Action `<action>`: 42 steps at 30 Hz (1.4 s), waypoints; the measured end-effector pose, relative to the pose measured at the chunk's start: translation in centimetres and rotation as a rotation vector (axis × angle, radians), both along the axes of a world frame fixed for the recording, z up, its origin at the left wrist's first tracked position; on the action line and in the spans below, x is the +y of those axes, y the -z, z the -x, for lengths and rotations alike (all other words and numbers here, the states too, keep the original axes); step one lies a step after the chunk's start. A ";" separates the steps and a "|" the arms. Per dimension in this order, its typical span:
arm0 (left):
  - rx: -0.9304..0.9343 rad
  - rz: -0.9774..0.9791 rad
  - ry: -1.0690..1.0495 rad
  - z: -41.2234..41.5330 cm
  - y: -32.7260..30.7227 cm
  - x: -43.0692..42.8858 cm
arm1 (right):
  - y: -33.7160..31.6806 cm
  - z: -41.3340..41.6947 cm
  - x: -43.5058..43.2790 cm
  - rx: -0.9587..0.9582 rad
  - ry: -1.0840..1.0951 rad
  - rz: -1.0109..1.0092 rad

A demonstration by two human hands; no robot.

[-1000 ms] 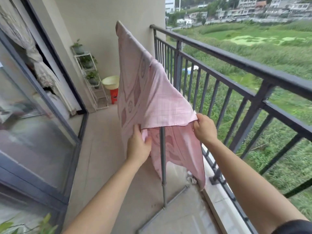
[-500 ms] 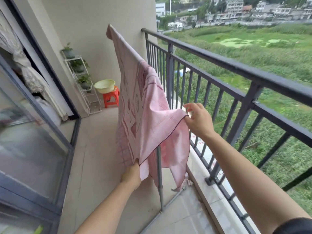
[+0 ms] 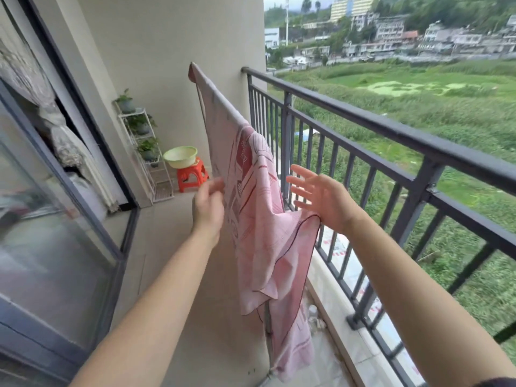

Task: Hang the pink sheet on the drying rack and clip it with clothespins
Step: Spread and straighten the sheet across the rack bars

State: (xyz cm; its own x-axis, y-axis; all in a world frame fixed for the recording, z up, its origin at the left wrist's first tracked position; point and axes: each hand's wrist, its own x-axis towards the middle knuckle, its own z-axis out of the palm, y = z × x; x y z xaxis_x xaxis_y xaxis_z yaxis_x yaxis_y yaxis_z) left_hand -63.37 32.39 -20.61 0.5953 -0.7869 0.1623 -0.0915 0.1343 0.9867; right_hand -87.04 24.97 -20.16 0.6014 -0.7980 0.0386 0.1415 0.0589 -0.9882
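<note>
Head view: the sheet [image 3: 251, 208] is draped over the rack [image 3: 268, 325], running from centre toward 12 o'clock, bunched and uneven at the near end. The left hand [image 3: 208, 203], at the sheet's 9 o'clock, touches the cloth; blur hides whether it pinches. The right hand [image 3: 321, 196], at 3 o'clock, is spread wide and holds nothing. We see no clothespins, so we judge straightening and clipping outstanding.

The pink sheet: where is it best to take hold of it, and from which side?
Probably the dark-hemmed near corner of the pink sheet, pinched from the railing side by the open right hand. That corner juts out free there; the rest hangs bunched.
</note>
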 end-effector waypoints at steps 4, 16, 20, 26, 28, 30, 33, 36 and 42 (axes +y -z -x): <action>0.100 0.165 0.194 2.2 -6.4 -2.9 | -1.0 -2.5 -0.5 0.280 0.036 0.222; -0.638 0.307 -0.116 -1.5 -11.7 -5.1 | -7.3 -4.4 -2.5 0.184 0.637 0.727; -0.647 0.394 -0.317 -5.6 -15.7 -7.7 | -12.0 -8.0 -3.1 0.245 0.620 0.963; -0.806 -0.435 -0.354 -15.9 -10.9 -11.5 | -13.2 -8.9 -5.2 0.428 0.522 0.757; -1.021 -0.822 -0.115 -16.2 -7.3 -10.8 | -10.9 -7.6 -5.3 0.507 0.405 0.628; -1.064 -0.667 -0.029 -15.1 -5.6 -10.5 | -8.7 -6.8 -5.1 0.535 0.309 0.498; -0.828 -0.162 -0.001 -10.7 -5.7 -11.3 | -6.4 -6.5 -4.8 0.506 0.197 0.274; -0.452 0.041 0.120 -5.6 -7.6 -11.9 | -5.4 -7.0 -4.9 0.435 0.101 0.250; -0.673 0.254 -0.020 -5.5 -10.5 -12.8 | -8.5 -7.3 -6.5 0.501 0.471 0.570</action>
